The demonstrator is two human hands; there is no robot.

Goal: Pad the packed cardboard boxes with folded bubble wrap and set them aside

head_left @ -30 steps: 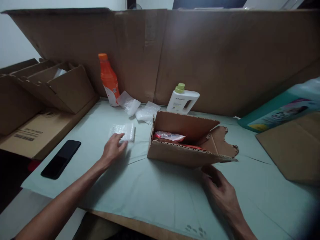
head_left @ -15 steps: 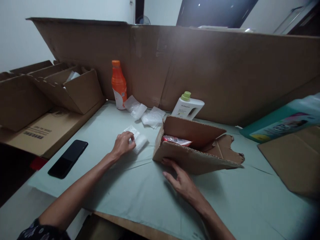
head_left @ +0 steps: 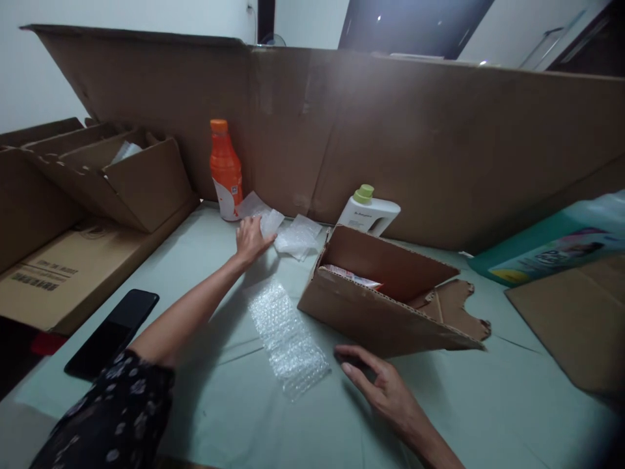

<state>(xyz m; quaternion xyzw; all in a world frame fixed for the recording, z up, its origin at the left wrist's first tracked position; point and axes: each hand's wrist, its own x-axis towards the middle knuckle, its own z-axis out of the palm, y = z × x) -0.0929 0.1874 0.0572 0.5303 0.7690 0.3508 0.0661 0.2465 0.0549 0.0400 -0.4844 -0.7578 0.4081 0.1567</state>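
My left hand [head_left: 250, 239] reaches far across the pale green table cover [head_left: 209, 404] and rests on a folded bubble-wrap piece [head_left: 263, 218] beside the orange bottle [head_left: 225, 170]. A strip of bubble wrap [head_left: 287, 337] lies unrolled flat in front of me. My right hand [head_left: 385, 387] lies open on the cover just below the small open cardboard box [head_left: 381, 312], touching nothing I can make out. A wrapped red item [head_left: 352, 277] sits inside that box. More folded wrap [head_left: 299, 238] lies near the left hand.
A white jug with a green cap [head_left: 367, 212] stands behind the box. A tall cardboard wall [head_left: 415, 130] closes the back. Cardboard boxes [head_left: 97, 189] stack at the left, a black phone [head_left: 113, 332] lies front left, and a teal package [head_left: 551, 247] and flat cardboard [head_left: 576, 319] sit right.
The bubble wrap that my left hand held now lies unrolled on the cover. My left hand has let it go and reached back to the folded pieces. My right hand moved right, off the box front.
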